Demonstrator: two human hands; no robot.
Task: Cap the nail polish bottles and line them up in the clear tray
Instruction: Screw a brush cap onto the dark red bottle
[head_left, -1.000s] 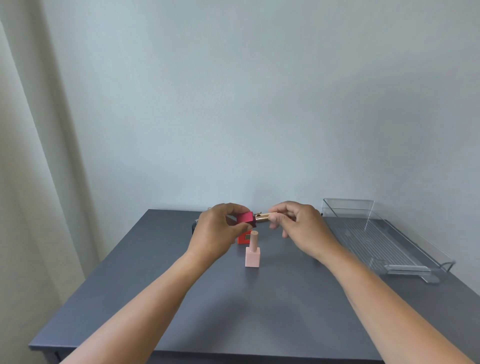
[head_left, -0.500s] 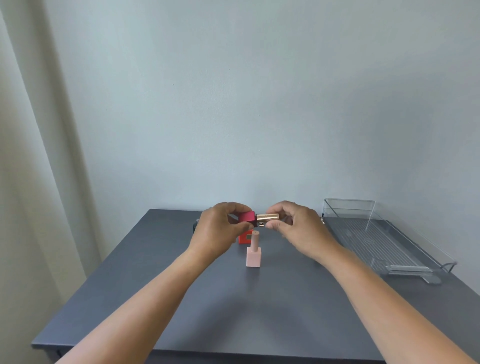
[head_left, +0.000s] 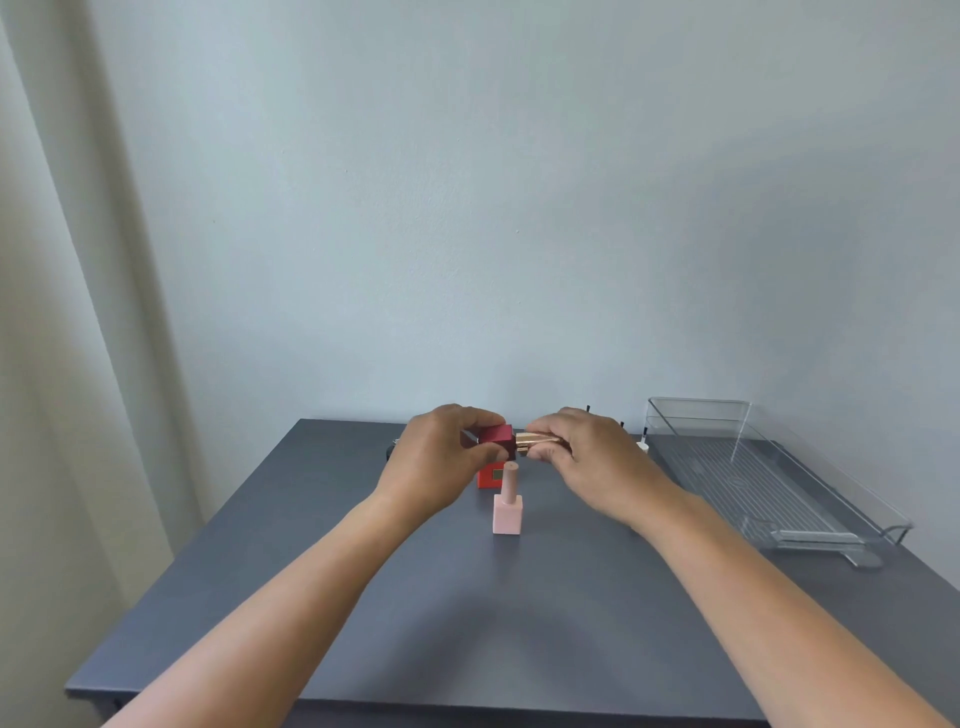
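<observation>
While the left hand (head_left: 441, 457) grips the red bottle (head_left: 496, 438) sideways, the right hand (head_left: 582, 457) pinches its gold cap (head_left: 535, 442), probably twisting it on above the desk (head_left: 363, 597).

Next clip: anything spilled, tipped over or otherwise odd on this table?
Nothing spilled or broken shows. The one oddity: the left hand holds the dark red bottle on its side in the air while the right hand fits the gold cap horizontally. The pink bottle stands upright and capped.
</observation>
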